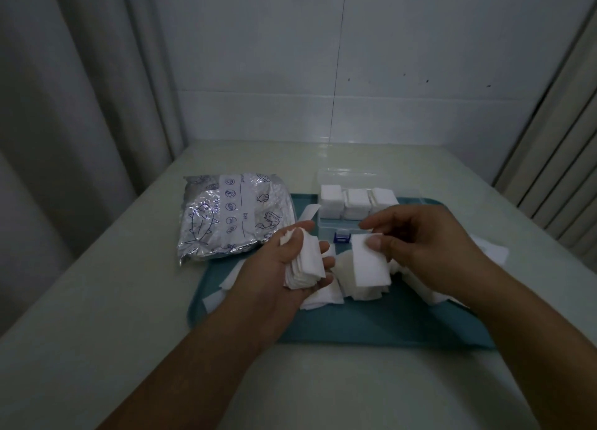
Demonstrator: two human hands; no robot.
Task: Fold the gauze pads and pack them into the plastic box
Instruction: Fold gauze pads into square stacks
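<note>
A pale table [97, 300] stood in a dim corner, white tiled wall [290, 58] behind it and grey curtains [64, 90] to the left. On it lay a teal tray [371, 326], one silver foil bag [226, 216] printed with blue drawings just beside the tray's far left corner, and one clear plastic box [326, 219] with a blue latch at the tray's far edge. Three stacks of folded gauze [355, 202] sat side by side in the box. The left hand [290, 268] gripped a thick bundle of gauze pads [307, 265] over the tray, thumb curled across the top. The right hand [420, 249] pinched a single folded pad [368, 265] between thumb and fingers, close to the bundle but apart from it. Loose pads [323, 295] lay scattered on the tray beneath both hands (too overlapped to count), and the wrists hid some of them. The box's open lid blurred into the wall's reflection.
</note>
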